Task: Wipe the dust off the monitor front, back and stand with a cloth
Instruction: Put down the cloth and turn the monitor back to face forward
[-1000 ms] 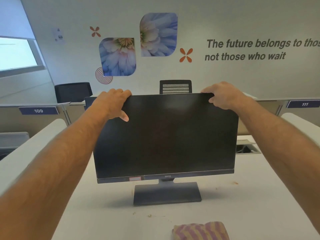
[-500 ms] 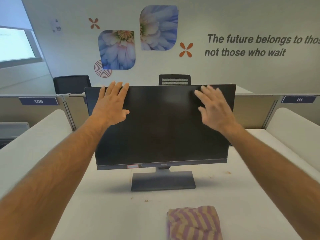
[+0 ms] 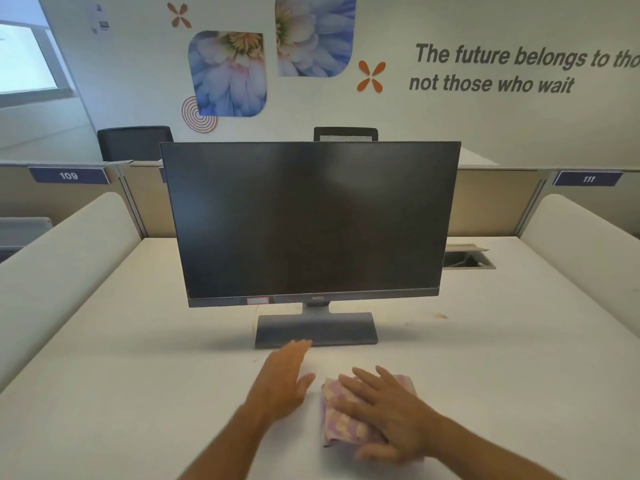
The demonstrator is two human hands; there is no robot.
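Head view: both forearms are cut off by the lower edge of the frame, and both hands are slightly blurred. The monitor (image 3: 311, 220) is seen standing upright at the middle of the desk (image 3: 519, 358), its dark screen facing the camera; its back is hidden entirely, and the neck of the stand (image 3: 316, 329) is mostly covered by the lower bezel. A small label on that bezel cannot be read.

The cloth (image 3: 341, 424), striped in purple and yellow, is seen lying on the desk in front of the stand's base, and much of it is covered by the right hand (image 3: 384, 410), which is laid flat on it with fingers spread and straight. Whether the thumb is tucked under the fabric cannot be told. The left hand (image 3: 284, 379) is held open just beside the cloth, fingers together and extended, the fingertips close to the front edge of the base; contact with it cannot be confirmed.

Bare desk surface is seen on either side of the monitor, bounded by pale side dividers (image 3: 65, 258). A cable opening (image 3: 465, 258) is partly hidden behind the screen's right edge.
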